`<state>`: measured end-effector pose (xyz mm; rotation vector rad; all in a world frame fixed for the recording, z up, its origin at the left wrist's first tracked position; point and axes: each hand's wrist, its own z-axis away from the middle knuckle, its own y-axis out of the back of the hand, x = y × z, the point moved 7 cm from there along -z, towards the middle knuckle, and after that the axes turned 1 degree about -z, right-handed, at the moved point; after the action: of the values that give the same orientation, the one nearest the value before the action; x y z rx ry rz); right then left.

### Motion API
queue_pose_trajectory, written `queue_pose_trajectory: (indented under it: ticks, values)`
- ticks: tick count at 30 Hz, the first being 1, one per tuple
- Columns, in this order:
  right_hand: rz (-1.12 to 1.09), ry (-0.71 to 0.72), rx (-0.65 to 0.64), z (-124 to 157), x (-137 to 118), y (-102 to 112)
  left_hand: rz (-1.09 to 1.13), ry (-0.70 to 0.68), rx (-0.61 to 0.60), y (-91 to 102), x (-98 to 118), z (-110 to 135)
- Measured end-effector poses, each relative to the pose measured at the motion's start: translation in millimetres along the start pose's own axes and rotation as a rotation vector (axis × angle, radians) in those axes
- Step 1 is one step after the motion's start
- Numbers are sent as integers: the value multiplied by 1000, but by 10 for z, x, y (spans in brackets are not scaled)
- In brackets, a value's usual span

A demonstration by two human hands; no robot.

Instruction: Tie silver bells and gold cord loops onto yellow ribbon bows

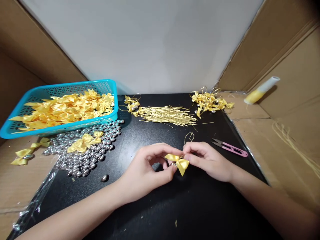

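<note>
Yellow satin bow [183, 164] held above the middle of the black counter [140, 213], with a silver bead [173, 164] at its left side. The fingers of the left hand [143, 168] grip the bow, thumb beside the bead; those of the right hand [208, 158] are pinched together on a gold cord [189, 136], whose loop shows just beyond them. Along the counter's far edge lies a bundle of gold cords [167, 115], flanked at left by a small group of corded bows [132, 106] and, toward the far right corner, by a larger pile of corded bows [209, 101]. Pink-handled snips [233, 149] lie near the right edge. At the far left corner stands a blue basket [115, 100] filled with loose bows [67, 110]; in front of it spreads a heap of silver beads [80, 163], several bows [81, 144] resting on top. A stray bead [104, 178] lies just apart, nearer the left forearm.
</note>
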<state>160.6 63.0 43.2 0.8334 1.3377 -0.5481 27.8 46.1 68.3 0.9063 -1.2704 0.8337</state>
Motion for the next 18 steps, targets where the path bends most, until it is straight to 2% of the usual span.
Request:
queue_pose_trajectory:
  ticks: [8,14,18]
  values:
    - [82,177,179,48,-193,111,24,5,12,-10,-57,23]
    - [-203,-27,172,28,-33,-58,42,2,34,12,-95,36]
    - [-263,-54,200,22,5,-97,37,20,46,23,-111,21]
